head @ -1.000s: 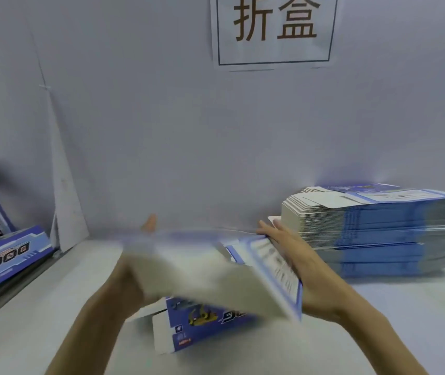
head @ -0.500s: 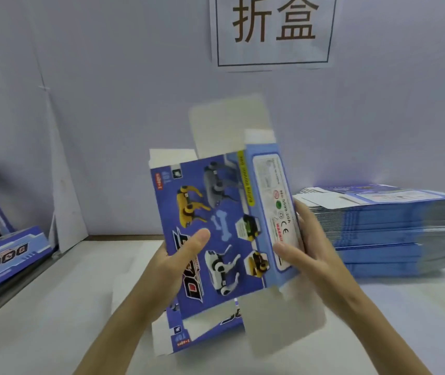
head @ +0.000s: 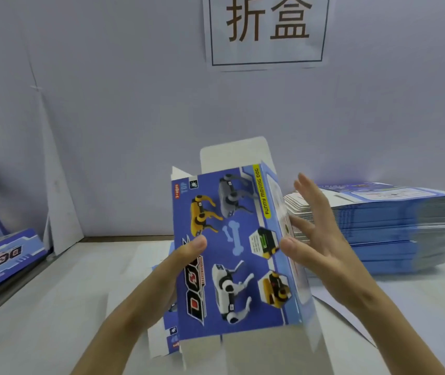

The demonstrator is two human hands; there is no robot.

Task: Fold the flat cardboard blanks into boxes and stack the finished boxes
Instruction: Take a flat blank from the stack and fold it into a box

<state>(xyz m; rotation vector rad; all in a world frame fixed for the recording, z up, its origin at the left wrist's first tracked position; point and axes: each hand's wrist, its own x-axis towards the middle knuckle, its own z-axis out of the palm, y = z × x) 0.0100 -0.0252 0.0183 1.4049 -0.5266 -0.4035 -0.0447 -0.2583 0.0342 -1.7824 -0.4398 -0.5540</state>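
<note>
One blank (head: pixel 232 253) is in our hands, held upright above the table (head: pixel 53 307). It is already opened into a sleeve, with its printed front toward us and the flaps at both ends loose. Our left hand (head: pixel 178 269) grasps its left edge, thumb on the front and fingers behind. Our right hand (head: pixel 316 239) is released, fingers straight and spread beside the narrow right side panel, thumb touching the front corner. We judge the step to be squaring the sleeve. Next comes tucking the end flaps, which calls for a firm hold on the body and clean creases. The pile of flat blanks (head: pixel 394 228) lies on our right, with finished boxes (head: pixel 7 255) at far left.
</note>
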